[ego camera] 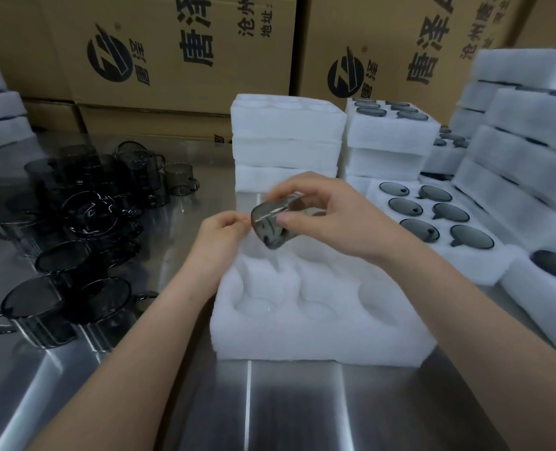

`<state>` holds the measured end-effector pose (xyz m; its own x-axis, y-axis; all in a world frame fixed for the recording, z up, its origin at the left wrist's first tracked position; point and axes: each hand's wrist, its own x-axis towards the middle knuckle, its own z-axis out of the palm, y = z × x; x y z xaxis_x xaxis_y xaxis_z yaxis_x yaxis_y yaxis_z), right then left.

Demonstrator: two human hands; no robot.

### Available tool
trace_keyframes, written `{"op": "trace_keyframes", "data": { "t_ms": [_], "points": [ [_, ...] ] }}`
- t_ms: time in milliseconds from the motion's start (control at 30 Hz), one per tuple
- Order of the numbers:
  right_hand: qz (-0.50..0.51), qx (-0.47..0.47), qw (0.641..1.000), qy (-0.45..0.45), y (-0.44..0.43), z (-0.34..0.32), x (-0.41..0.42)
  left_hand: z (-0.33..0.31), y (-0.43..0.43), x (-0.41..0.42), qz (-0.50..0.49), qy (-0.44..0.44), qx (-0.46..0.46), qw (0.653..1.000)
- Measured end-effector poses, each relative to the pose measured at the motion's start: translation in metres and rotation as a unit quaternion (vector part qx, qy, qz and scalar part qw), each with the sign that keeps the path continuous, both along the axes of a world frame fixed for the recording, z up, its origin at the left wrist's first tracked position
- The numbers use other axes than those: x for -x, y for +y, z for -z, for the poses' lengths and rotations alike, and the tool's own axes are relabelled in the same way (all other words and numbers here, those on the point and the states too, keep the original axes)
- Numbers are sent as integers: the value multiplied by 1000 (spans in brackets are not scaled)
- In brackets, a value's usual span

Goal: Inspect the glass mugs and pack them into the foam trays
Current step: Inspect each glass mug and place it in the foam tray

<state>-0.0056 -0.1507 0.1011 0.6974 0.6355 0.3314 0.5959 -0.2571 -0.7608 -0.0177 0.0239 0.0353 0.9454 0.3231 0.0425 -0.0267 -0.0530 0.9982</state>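
While cartons (pixel 179 50) read 唐泽, right hand (pixel 328 219) grips mug (pixel 268 224), left hand (pixel 221 236) pinches it.

1. The glass mug (pixel 270 224) is smeared by motion blur and partly covered by the right hand (pixel 328 219).
2. Whether it is touched by the left hand (pixel 219 234) cannot be told.
3. The cardboard boxes (pixel 185 43) are cut off by the top edge.

A packing workshop: printed cartons (pixel 179 50) stacked behind a steel table (pixel 270 411), foam trays (pixel 286 135) piled, mugs (pixel 74 222) massed at its left edge.
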Motion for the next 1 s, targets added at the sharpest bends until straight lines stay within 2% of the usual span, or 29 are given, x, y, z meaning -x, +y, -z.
{"op": "trace_keyframes", "data": {
  "t_ms": [267,400,500,667,767,900,1000],
  "points": [
    [-38,138,990,-10,23,3,-4,7,4,-4,1,-19,11,1000],
    [-48,160,986,-7,26,13,-3,9,5,-4,10,-13,11,1000],
    [-47,184,981,-43,27,20,2,9,2,-7,-5,-27,-10,1000],
    [-43,321,938,-121,31,36,9,4,0,-2,7,-52,-11,999],
    [-43,383,913,-131,31,38,13,4,2,-4,4,-45,-1,999],
    [-33,394,911,-120,34,39,12,6,1,-6,-26,-33,-17,999],
    [-22,347,932,-103,32,42,9,5,3,-9,-64,-45,-55,995]
  ]
}}
